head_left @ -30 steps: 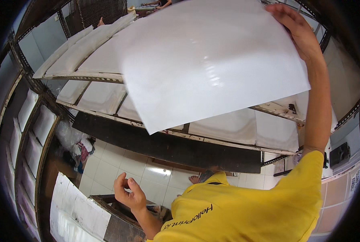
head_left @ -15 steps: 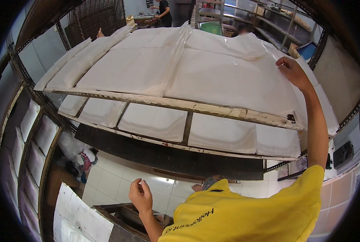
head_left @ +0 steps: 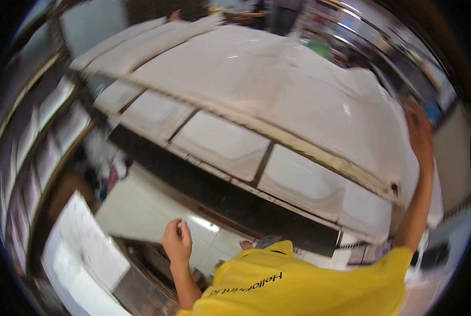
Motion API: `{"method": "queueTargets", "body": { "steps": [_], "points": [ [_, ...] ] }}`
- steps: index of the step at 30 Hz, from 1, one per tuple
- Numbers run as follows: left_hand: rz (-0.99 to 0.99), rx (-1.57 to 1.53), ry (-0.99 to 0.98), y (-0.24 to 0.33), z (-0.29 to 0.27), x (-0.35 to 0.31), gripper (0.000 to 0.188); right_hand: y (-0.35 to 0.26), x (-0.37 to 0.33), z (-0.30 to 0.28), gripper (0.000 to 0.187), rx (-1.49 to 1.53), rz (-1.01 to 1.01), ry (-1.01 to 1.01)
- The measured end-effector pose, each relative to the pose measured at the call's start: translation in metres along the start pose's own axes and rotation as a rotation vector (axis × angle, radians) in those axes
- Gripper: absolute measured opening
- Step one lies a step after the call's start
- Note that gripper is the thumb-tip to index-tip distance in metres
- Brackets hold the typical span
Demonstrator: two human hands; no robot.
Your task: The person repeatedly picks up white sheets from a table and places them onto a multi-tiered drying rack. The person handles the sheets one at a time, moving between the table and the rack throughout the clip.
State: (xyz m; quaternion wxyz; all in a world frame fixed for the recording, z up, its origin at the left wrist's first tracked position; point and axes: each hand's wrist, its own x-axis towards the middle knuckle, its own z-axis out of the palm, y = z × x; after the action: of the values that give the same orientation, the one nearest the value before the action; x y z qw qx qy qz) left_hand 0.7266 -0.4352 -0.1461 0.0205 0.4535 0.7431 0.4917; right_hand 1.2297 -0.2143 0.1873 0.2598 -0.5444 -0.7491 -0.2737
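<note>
White, translucent film-covered sheets (head_left: 330, 118) lie over the upper level of a wide rack, overlapping one another. My right hand (head_left: 419, 129) is at the far right edge of these sheets, its arm stretched out; motion smears the fingers, so any grip on the edge is hidden. My left hand (head_left: 177, 242) hovers over the floor in front of the rack, its fingers curled in and thumb raised, with nothing visible in it. It touches none of the sheets.
Below the pale front rail (head_left: 283, 135), more white sheets (head_left: 219, 145) rest on a lower level, above a dark board (head_left: 204, 179). A rack of sheets (head_left: 66, 131) stands at left. A wooden stand (head_left: 146, 284) and a white panel (head_left: 88, 237) are near my left arm.
The view has turned, so the rack slopes down more to the right. My right hand sits farther right and lower along the sheets' edge. My left hand keeps its curl.
</note>
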Motion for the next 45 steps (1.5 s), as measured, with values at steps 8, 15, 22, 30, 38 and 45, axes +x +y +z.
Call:
{"method": "queueTargets", "body": {
  "steps": [8,15,22,30,38,45],
  "points": [
    [-0.128,0.095,0.208,-0.025,-0.033,-0.024,0.014,-0.187,-0.088,0.003,0.03,1.242,-0.346,-0.936],
    [-0.37,0.417,0.435,-0.041,-0.087,-0.077,0.019,-0.379,-0.194,0.217,0.021,1.469,-0.045,-1.4],
    [-0.656,0.576,0.568,-0.055,-0.139,-0.121,0.018,-0.442,-0.254,0.252,0.019,1.427,-0.044,-1.78],
    [-0.625,0.615,0.799,-0.059,-0.158,-0.12,0.015,-0.445,-0.266,0.26,0.017,1.366,-0.039,-1.755],
    [-1.135,0.948,0.663,-0.158,-0.2,-0.162,0.036,-0.412,-0.277,0.274,0.02,1.402,0.105,-1.702],
    [-1.418,0.778,0.568,-0.186,-0.226,-0.19,0.032,-0.392,-0.291,0.262,0.017,1.334,0.154,-1.705]
  ]
}}
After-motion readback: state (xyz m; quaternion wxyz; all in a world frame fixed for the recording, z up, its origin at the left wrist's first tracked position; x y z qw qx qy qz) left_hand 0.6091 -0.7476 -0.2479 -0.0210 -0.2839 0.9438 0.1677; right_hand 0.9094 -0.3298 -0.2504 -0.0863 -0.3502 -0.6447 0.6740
